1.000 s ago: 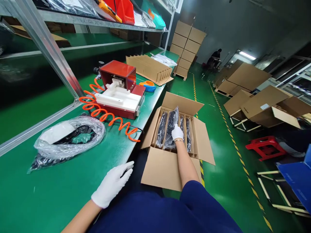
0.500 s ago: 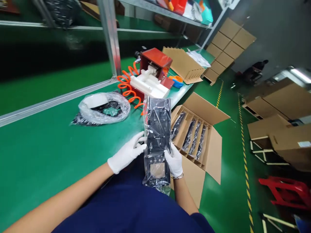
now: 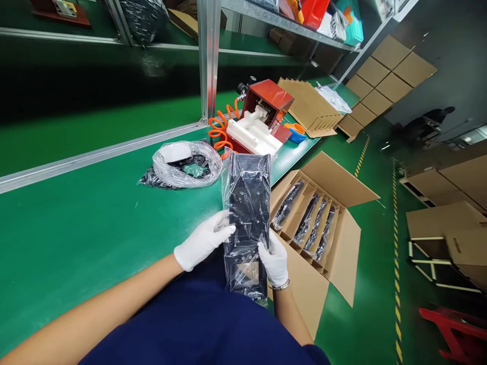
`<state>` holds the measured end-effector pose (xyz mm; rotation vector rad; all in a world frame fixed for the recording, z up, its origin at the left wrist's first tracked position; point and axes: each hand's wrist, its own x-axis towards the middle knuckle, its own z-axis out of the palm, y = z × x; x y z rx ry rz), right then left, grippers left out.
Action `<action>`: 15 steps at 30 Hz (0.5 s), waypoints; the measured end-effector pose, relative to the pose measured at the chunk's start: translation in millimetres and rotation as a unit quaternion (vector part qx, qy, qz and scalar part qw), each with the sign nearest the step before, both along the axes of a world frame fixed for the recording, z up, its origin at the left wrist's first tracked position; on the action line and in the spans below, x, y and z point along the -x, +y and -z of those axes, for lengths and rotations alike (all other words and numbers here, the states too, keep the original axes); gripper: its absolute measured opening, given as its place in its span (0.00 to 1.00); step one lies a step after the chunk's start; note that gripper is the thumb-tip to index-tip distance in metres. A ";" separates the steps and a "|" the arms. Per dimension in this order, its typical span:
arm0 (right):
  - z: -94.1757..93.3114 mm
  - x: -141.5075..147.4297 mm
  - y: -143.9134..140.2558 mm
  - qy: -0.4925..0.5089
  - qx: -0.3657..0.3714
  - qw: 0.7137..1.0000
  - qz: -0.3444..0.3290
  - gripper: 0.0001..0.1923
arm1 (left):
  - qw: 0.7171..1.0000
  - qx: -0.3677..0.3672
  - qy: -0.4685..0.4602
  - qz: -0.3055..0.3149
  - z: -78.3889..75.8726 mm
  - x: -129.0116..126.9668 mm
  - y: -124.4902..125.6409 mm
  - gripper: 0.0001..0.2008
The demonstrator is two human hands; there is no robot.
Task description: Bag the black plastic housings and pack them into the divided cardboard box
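Upright in front of my body is a long black plastic panel inside a clear bag, with a square window near its lower end. My right hand, in a white glove, is closed on its right edge, thumb in front. Also gloved, my left hand pinches the bag's left edge, its thumb over the front and its other fingers partly hidden behind. To the right stands an open cardboard box, where several bagged black parts stand between cardboard dividers.
On the green table lies a clear bag of small black parts. Behind the panel stands a red and white press with a coiled orange hose. Cardboard dividers lie farther back. A metal post rises at the table's rear.
The view has swung left, so the table things and box appear farther right. My left thumb has come over the panel's left edge. My right hand keeps its hold.
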<state>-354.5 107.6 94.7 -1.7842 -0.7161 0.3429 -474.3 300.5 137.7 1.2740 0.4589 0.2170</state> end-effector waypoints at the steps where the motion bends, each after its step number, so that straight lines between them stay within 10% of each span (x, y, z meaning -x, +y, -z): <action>1: -0.5 -0.8 -0.1 -0.003 0.005 1.000 0.001 0.25 | 1.000 0.001 -0.002 0.003 -2.0 -0.5 0.1 0.29; 15: -28.1 -22.0 15.8 0.096 -0.012 0.994 -0.060 0.33 | 0.998 -0.053 -0.009 -0.039 -18.4 -11.3 11.8 0.28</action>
